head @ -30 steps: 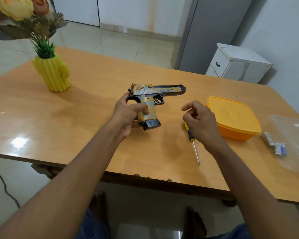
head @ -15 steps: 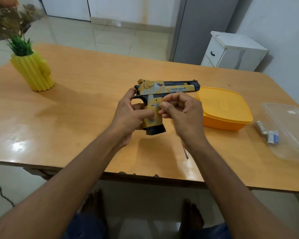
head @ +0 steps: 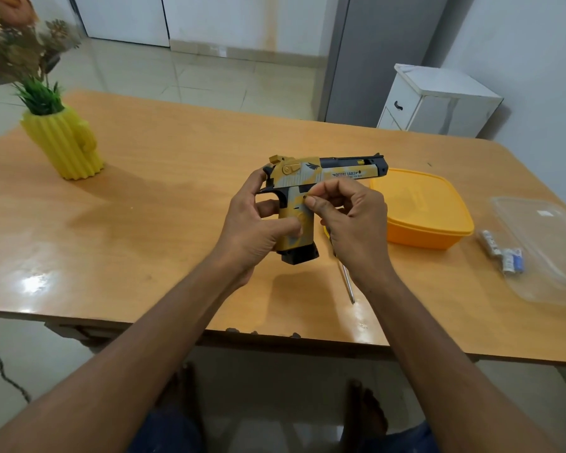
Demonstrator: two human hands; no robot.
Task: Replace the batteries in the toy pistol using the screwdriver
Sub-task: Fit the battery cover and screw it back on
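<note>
**Toy pistol held above the table, fingers at its grip**

The left hand (head: 254, 223) grips the yellow-and-grey plastic toy pistol (head: 311, 191) by its handle, above the wooden table (head: 177, 191). The right hand (head: 350, 220) pinches at the grip's upper edge. A metal-shafted screwdriver (head: 347, 282) lies beneath. Rightward, loose batteries (head: 504, 253) lie beside a clear lid (head: 546, 243). Behind sits a closed orange plastic box (head: 425, 207), contents hidden.
</note>
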